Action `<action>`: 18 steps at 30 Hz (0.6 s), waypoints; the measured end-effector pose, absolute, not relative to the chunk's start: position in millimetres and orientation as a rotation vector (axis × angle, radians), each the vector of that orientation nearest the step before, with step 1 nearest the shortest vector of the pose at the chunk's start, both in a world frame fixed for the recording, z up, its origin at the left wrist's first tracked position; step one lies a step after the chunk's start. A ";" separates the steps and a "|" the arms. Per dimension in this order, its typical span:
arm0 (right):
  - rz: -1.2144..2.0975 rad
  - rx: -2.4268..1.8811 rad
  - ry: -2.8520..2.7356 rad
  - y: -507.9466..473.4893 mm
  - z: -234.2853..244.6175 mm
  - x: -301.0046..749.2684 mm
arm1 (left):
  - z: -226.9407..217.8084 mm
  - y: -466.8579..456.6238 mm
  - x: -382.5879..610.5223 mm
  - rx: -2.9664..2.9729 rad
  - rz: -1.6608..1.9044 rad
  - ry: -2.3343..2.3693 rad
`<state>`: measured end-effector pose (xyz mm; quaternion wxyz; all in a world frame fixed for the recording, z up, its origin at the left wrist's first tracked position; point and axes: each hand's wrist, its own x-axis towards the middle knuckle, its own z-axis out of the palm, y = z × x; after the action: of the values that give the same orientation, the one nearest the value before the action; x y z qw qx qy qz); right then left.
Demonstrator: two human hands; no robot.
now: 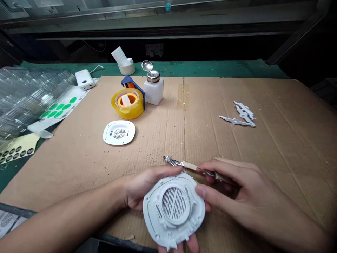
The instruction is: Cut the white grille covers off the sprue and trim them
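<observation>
Left hand [147, 186] curled around a white plastic cover [173, 207], right hand [229, 189] gripping small cutters [195, 168] — its thumb on the cover's edge, over cardboard [263, 158]

a roll of clear tape [127, 103] sits beside a white dispenser bottle [153, 92] on the cardboard sheet [263, 168]. a round white grille [119, 133] lies nearby; plastic runners [240, 114] lie to the right.

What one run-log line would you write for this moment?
left hand: holds white plastic slotted cover | right hand: grips side cutters | surface: corrugated cardboard
</observation>
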<state>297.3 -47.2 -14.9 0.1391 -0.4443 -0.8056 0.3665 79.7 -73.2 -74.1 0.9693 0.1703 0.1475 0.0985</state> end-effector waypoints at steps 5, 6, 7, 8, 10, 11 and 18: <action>1.113 -1.266 -2.348 -46.1 -12.3 298.3 | -77.1 -73.4 78.6 0.283 0.160 0.244; 1.094 -1.247 -2.352 -46.5 -12.1 298.9 | -76.6 -73.4 77.7 0.279 0.149 0.246; 1.069 -1.216 -2.357 -46.8 -11.9 299.8 | -76.0 -73.6 76.9 0.272 0.141 0.246; 1.035 -1.178 -2.362 -47.0 -11.9 301.0 | -75.5 -73.7 76.1 0.259 0.135 0.245; 0.929 -1.055 -2.380 -46.7 -12.3 304.2 | -74.9 -73.8 75.2 0.222 0.123 0.226; 0.871 -0.970 -2.399 -46.1 -12.7 305.8 | -74.8 -73.9 75.0 0.204 0.114 0.216; 0.608 -0.631 -2.581 -41.9 -21.2 308.8 | -72.7 -73.1 75.5 0.179 0.085 0.190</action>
<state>308.8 -41.9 -21.2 0.2063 -0.2265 -0.9266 0.2182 75.5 -73.1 -72.7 0.9906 0.0893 0.0949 0.0425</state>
